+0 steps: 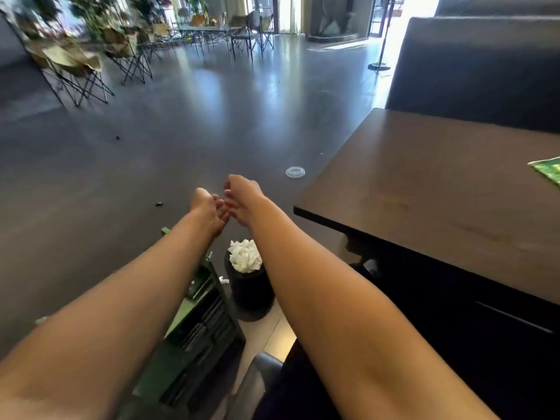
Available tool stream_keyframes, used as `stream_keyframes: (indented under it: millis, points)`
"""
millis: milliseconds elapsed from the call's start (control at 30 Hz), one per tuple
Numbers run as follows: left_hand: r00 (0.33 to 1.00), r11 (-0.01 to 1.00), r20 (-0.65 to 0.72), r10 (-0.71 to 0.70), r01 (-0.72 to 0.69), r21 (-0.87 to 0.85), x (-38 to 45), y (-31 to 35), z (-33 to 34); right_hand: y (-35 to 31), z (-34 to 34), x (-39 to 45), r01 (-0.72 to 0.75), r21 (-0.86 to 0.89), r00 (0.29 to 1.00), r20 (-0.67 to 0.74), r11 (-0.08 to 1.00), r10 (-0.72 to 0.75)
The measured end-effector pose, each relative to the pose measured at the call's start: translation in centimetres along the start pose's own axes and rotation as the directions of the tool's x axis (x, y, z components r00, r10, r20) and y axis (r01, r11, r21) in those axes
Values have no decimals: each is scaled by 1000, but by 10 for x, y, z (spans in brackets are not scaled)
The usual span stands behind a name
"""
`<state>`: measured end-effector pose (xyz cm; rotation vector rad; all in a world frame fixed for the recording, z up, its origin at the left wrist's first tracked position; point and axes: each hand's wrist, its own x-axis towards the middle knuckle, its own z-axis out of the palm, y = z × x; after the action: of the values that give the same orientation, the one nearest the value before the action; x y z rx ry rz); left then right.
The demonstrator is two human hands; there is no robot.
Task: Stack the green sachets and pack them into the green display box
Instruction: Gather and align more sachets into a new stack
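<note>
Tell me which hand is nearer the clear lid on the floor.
Right. The right hand reaches out just short and left of the clear lid. The left hand sits beside it, farther left and away from the lid. Neither touches it.

Strong daylight pours in from the doorway (pixel 391 22) at the upper right, blown out to white. It throws pale glare streaks across the glossy dark floor (pixel 212 95). The folding chairs (pixel 75 68) at far left are smeared, and edges bow from wide-angle distortion.
</note>
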<state>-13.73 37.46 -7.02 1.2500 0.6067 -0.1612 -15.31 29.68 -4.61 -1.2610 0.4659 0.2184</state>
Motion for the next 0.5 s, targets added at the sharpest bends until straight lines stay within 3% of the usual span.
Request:
stream_keyframes:
  millis: [167,300,433,500]
  points:
    - [986,991,108,124,-129,45,-32,48,69,-81,-44,-26,182,-44,983,-12,982,-183]
    - [953,969,241,183,-217,121,-66,53,153,-133,-123,-39,306,-100,939,-132,947,-318]
    - [895,942,418,154,-260,210,-113,20,241,-156,-236,-51,354,-251,840,-337,901,-424]
    - [859,924,488,158,-302,234,-132,-2,276,-157,-294,-62,342,-360,752,-449,868,-482]
